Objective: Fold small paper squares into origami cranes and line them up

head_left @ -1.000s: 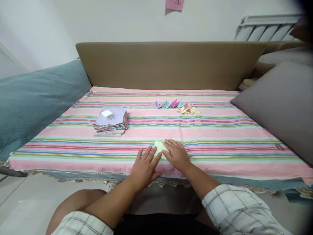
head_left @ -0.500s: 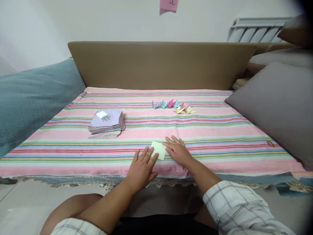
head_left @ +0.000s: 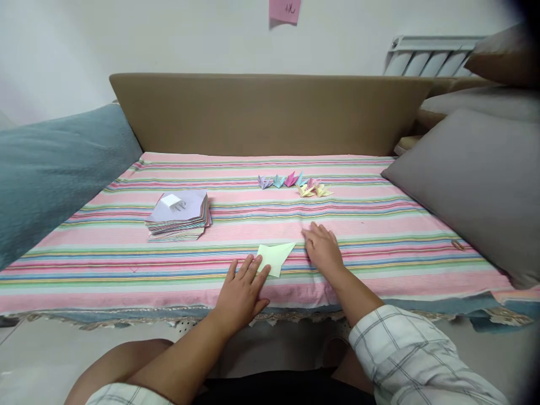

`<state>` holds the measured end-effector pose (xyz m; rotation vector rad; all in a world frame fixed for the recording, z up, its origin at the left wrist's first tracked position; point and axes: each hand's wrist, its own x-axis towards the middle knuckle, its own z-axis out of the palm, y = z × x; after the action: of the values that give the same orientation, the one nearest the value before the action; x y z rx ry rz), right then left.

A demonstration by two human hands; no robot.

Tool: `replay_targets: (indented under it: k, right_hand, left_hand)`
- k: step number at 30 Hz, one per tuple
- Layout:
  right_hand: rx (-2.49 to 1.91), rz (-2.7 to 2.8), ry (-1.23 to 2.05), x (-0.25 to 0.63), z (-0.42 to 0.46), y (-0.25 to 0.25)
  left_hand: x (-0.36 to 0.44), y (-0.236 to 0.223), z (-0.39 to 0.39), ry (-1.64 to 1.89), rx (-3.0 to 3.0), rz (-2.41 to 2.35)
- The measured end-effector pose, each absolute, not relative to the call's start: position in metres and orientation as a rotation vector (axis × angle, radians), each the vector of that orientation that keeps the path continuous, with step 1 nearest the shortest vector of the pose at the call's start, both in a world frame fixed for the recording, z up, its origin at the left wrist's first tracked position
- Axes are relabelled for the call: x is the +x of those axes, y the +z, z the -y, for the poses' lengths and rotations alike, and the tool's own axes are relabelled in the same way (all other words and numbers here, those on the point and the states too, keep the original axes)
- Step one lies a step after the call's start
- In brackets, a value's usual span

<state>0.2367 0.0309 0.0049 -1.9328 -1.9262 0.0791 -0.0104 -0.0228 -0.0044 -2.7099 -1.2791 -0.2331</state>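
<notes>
A pale green sheet of paper (head_left: pixel 275 260) lies on the striped cloth before me, with a folded flap coming to a point at its upper right. My left hand (head_left: pixel 242 288) is open and flat, its fingertips resting on the left and lower part of the paper. Just right of the paper's tip, apart from it, my right hand (head_left: pixel 324 247) is open over the cloth with nothing in it. Its fingers are loosely bent and a fingertip is blurred. Farther back stands a group of folded paper cranes (head_left: pixel 292 183) in purple, blue, pink and yellow.
At the left is a stack of coloured paper (head_left: pixel 179 219) with a white plug adapter (head_left: pixel 172 201) on top. A blue cushion (head_left: pixel 63 169) and a grey pillow (head_left: pixel 472 191) flank the striped cloth (head_left: pixel 379 225). Behind it rises a brown backrest (head_left: pixel 270 112).
My right hand has moved right, off the paper, whose pointed flap now sticks out to the upper right. My left hand stays on the sheet. The view has shifted slightly.
</notes>
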Motion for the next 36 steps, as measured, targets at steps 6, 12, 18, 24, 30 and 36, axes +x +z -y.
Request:
replay_targets:
  k: [6, 12, 18, 24, 30, 36]
  right_hand:
    - [-1.183, 2.459, -0.068, 0.19, 0.006, 0.019]
    - [-1.13, 2.582, 0.18, 0.173, 0.006, 0.001]
    - [-1.298, 2.583, 0.22, 0.197, -0.002, -0.002]
    - [-1.552, 2.57, 0.238, 0.216, -0.005, 0.001]
    - [-1.612, 2.572, 0.269, 0.22, -0.007, 0.002]
    - [-1.61, 2.561, 0.294, 0.219, -0.007, -0.001]
  left_hand:
    - [-0.009, -0.003, 0.024, -0.249, -2.72, 1.301]
    - [-0.01, -0.002, 0.024, -0.244, -2.724, 1.299]
    - [-0.01, -0.002, 0.025, -0.216, -2.74, 1.309]
    - [-0.01, -0.001, 0.025, -0.211, -2.735, 1.316]
    - [-0.007, 0.013, 0.02, -0.291, -2.735, 1.322]
    - [0.025, 0.029, 0.003, -0.351, -2.682, 1.175]
